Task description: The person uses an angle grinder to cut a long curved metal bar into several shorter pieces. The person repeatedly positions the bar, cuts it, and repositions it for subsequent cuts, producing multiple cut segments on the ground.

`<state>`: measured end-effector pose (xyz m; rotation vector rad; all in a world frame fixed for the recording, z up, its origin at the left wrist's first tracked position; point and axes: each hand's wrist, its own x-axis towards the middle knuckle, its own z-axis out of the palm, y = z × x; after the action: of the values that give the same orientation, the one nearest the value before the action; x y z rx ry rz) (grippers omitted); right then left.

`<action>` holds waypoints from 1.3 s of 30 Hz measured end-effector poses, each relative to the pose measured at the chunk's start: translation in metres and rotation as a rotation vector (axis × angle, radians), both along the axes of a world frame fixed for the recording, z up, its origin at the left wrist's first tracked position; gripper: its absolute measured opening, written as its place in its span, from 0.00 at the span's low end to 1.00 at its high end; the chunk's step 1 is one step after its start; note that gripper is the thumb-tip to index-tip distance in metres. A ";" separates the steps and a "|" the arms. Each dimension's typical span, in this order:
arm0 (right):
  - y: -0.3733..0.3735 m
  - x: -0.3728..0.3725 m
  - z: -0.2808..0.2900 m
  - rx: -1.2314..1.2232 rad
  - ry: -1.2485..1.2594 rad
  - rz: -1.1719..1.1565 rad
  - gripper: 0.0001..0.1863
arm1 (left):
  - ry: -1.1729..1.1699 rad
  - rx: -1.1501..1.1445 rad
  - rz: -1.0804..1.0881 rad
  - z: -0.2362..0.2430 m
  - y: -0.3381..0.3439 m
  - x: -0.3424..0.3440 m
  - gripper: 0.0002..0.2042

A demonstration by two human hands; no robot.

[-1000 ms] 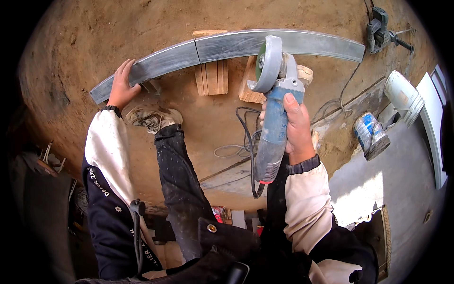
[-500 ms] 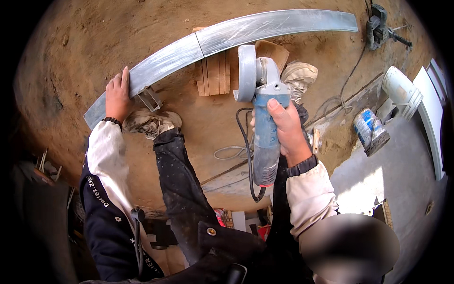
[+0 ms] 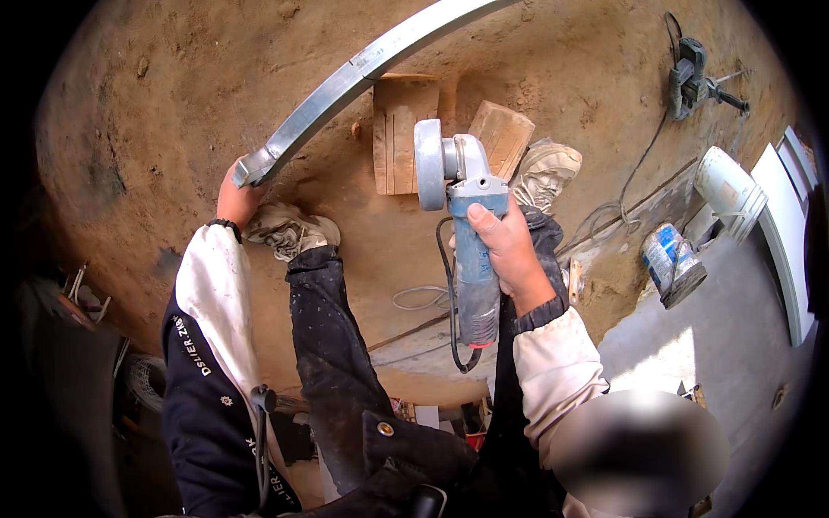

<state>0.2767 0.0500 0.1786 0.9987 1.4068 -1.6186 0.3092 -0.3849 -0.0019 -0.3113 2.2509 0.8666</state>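
Note:
A blue and grey angle grinder (image 3: 477, 250) is in my right hand (image 3: 505, 246), its guard and head toward the far side and its cord hanging from the near end. My left hand (image 3: 237, 200) grips the near left end of a long curved metal profile (image 3: 332, 93) from below; its fingers are mostly hidden behind the metal. The profile is tilted with a narrow side facing up, and it runs off the top of the view. A grooved wooden block (image 3: 404, 138) lies beneath it on the ground. The grinder is apart from the profile.
A second wooden block (image 3: 503, 136) lies beside my right shoe (image 3: 546, 177); my left shoe (image 3: 294, 231) is near my left hand. At the right are a dark corded power tool (image 3: 691, 79), a white bucket (image 3: 727, 190), a blue and white can (image 3: 672, 263) and white panels (image 3: 786, 250).
My left hand has shifted to the profile's end and turned the profile from its broad face onto a narrow side, lifting it off the block. The grinder has moved slightly left and nearer.

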 end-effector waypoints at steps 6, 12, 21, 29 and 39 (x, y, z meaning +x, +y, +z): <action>-0.008 0.000 0.002 0.018 -0.002 0.032 0.34 | 0.352 -0.290 -0.168 -0.040 -0.002 0.021 0.21; -0.019 -0.008 0.002 -0.022 0.000 0.052 0.34 | 0.269 -0.305 -0.060 -0.040 -0.004 0.024 0.22; -0.008 -0.030 0.019 -0.036 0.052 -0.090 0.31 | 0.231 -0.340 -0.043 0.027 0.007 0.005 0.26; 0.012 -0.057 0.039 -0.020 0.188 -0.213 0.32 | 0.193 -0.127 -0.041 0.119 0.066 0.046 0.30; 0.031 -0.045 0.039 -0.032 0.184 -0.328 0.35 | 0.116 -0.148 0.061 0.078 0.118 0.107 0.34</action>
<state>0.2318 0.0810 0.2177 1.1298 1.3845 -2.0097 0.4158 -0.2668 0.0760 -0.4091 2.4304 0.7689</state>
